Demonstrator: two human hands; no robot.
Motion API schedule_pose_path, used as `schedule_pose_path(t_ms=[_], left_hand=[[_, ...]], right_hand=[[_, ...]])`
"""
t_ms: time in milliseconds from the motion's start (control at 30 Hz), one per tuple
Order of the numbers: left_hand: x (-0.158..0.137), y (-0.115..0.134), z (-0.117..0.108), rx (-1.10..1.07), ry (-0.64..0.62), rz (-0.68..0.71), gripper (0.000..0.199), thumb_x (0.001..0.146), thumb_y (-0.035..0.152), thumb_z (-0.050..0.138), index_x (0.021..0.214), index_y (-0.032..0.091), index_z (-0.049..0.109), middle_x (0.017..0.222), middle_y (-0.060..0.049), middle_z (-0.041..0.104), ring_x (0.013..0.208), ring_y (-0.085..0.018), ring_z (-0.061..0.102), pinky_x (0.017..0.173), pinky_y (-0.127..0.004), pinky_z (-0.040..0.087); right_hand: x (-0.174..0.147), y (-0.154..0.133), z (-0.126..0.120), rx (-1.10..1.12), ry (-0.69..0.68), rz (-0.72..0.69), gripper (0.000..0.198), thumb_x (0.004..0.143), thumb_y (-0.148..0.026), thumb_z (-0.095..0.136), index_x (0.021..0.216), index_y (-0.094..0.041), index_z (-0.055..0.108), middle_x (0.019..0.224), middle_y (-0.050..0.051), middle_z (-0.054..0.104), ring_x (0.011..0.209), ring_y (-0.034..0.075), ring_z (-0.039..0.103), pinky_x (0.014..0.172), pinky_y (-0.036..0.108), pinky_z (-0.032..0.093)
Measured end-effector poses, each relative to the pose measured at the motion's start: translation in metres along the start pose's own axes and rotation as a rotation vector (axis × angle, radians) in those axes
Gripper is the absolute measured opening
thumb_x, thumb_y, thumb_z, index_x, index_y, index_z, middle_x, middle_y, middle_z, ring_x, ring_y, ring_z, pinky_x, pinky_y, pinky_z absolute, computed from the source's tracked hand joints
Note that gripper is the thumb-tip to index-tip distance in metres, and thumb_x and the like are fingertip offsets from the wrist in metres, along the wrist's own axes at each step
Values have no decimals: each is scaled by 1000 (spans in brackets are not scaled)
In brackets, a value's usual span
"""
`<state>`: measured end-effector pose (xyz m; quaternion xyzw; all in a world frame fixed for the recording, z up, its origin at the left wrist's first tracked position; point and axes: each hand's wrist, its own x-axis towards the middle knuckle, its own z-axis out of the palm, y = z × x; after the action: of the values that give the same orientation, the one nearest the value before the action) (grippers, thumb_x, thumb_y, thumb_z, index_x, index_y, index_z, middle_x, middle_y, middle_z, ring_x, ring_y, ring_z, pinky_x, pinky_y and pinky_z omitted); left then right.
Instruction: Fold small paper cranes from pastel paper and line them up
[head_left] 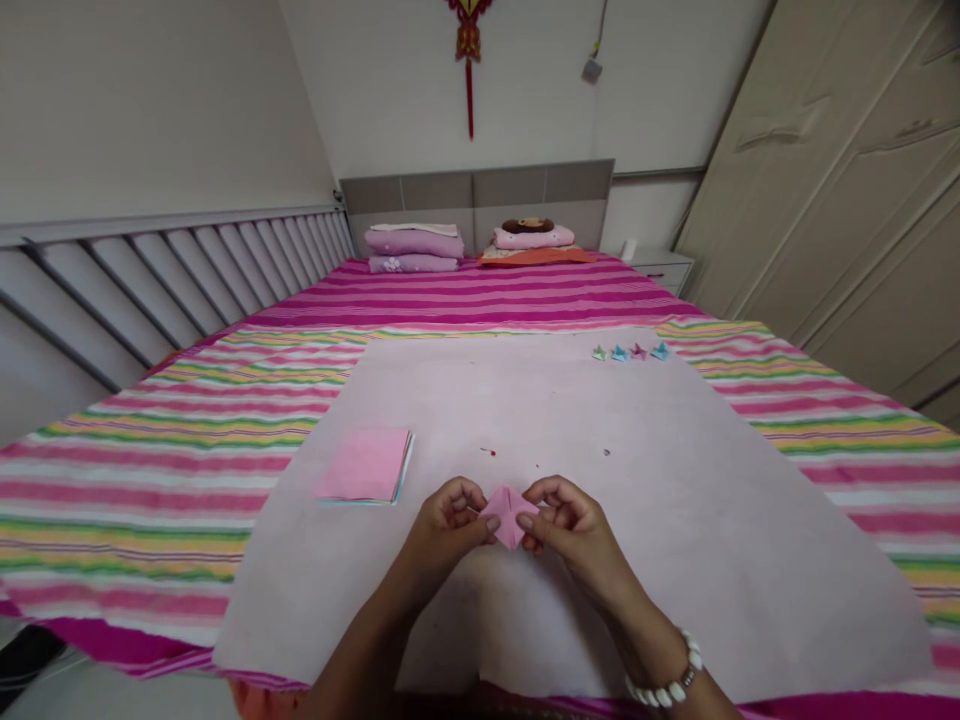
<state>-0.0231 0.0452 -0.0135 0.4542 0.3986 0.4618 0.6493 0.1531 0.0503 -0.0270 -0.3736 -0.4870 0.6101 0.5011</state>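
Note:
A small folded piece of pink origami paper [509,510], diamond-shaped with a slit down its upper middle, is held up between both hands over the pale sheet [675,580]. My left hand [454,525] pinches its left corner between thumb and fingers. At the right corner, my right hand [570,530] grips it the same way, thumb on the near face. To the left lies a stack of square paper [365,464], pink on top with white and blue edges below. Several small folded paper figures [628,353], green, blue and pink, stand in a row at the sheet's far right.
The sheet covers part of a bed with a striped cover [150,470]. A small red-tipped item [489,453] and a tiny dark ring-like item [607,452] lie beyond my hands. Folded bedding [415,245] rests by the headboard [427,195]; a railing [187,270] runs along the left.

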Motion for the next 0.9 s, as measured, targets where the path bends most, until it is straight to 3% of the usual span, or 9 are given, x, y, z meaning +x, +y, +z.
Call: schedule_pose_path(t_ms=[333,533,900], left_hand=[[-1,1,1,69,8,9,28,64,29,77,75,17,55,65,3,64,55,-10,60,58,-23,48],[-5,6,6,158,-6,5,19,70,28,72,82,14,67,67,-1,68,62,-12,61,60,-23,49],[-6,4,9,144,35,34,21,68,28,73,86,16,74,69,-3,70,63,-14,61,62,-26,49]], right_hand=[[0,-2,1,-11,-47,43,31,65,-36,78,78,-19,56,49,-3,65,41,11,57,45,20,42],[1,-1,1,-22,-79,64,31,64,-33,79,83,-17,60,50,-3,66,42,10,57,45,20,44],[2,3,5,-4,-12,51,23,65,-33,76,77,-16,67,45,-2,64,37,10,54,42,21,43]])
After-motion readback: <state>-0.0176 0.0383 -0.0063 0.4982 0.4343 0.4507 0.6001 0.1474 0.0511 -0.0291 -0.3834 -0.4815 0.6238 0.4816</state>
